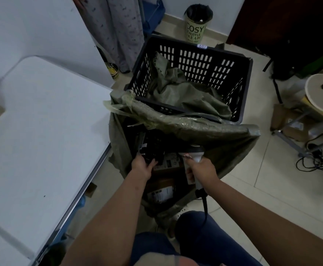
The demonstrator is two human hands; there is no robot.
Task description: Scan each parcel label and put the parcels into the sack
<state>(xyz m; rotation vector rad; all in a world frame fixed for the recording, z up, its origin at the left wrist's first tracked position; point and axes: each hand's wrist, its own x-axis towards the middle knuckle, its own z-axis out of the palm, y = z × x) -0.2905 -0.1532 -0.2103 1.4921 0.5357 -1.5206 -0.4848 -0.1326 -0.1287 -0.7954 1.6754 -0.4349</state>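
A grey-green woven sack (pixel 204 129) stands open on the floor in front of my knees. Inside it lie several parcels, among them a black one (pixel 154 150) and a brown box with a white label (pixel 161 192). My left hand (pixel 142 166) reaches into the sack's mouth and touches the black parcel; its fingertips are partly hidden. My right hand (pixel 201 169) grips the handle of a white barcode scanner (pixel 196 153), whose head points down into the sack. The scanner's dark cable hangs toward my lap.
A white table (pixel 41 131) runs along the left. Behind the sack stands a black slatted crate (pixel 195 62) holding another crumpled sack. A waste bin (pixel 197 24) is at the far wall. Cables, boxes and a stand crowd the right. A person's legs (pixel 116 31) stand at the back.
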